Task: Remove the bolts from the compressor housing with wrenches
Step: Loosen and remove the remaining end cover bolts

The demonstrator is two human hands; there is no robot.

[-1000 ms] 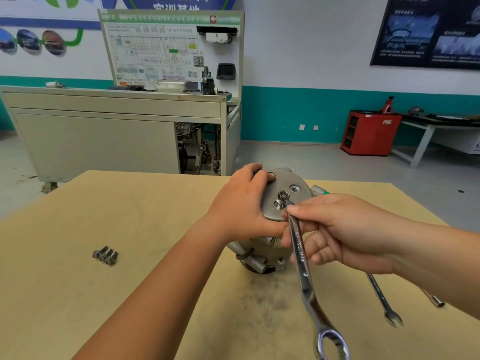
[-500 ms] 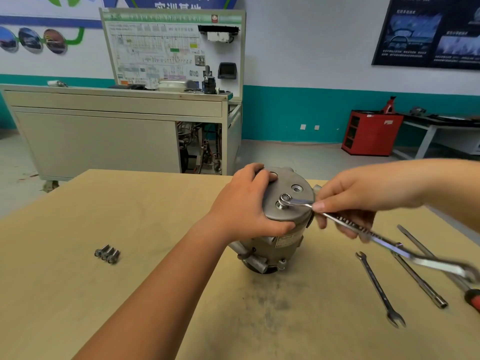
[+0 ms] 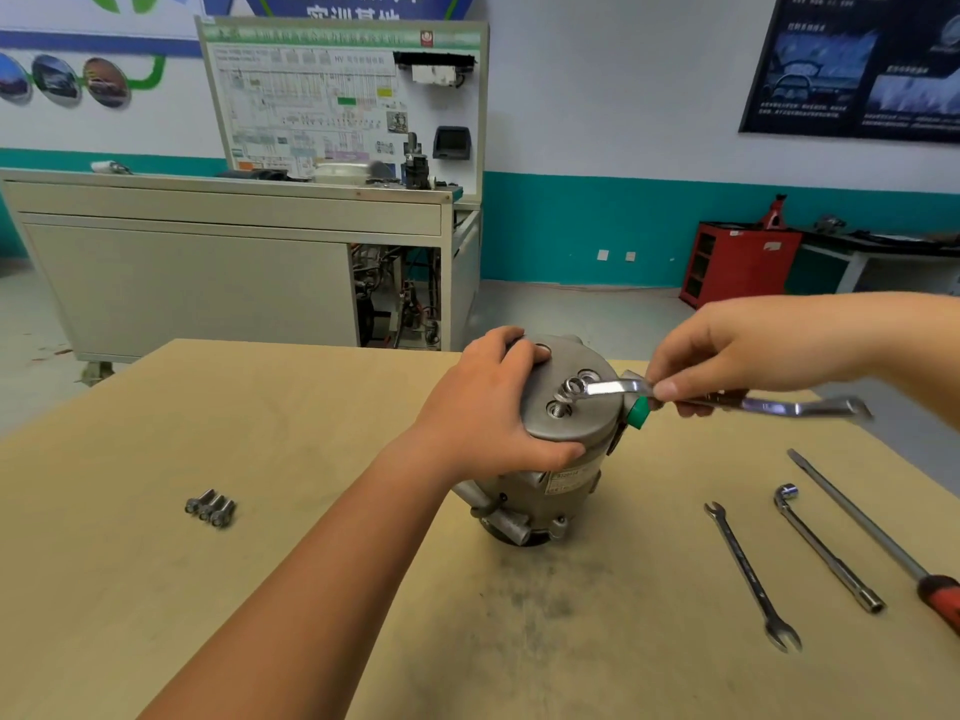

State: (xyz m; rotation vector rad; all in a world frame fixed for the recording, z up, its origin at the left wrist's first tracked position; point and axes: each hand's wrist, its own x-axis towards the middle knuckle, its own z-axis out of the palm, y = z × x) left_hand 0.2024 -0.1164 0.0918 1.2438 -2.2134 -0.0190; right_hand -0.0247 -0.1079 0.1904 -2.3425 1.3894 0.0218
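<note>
The housing (image 3: 576,426) stands upright on the surface (image 3: 130,589), the left hand (image 3: 483,407) curled over its top. The right hand (image 3: 727,350) pinches a wrench (image 3: 608,388), whose ring sits on a bolt (image 3: 571,388) in the top plate. Three loose bolts (image 3: 210,508) lie well apart to the left.

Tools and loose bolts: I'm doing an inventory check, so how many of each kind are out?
Loose bolts: 3
Combination wrenches: 2 (held wrench, spare wrench)
L-shaped socket wrench: 1
Screwdriver: 1
Total: 7
</note>
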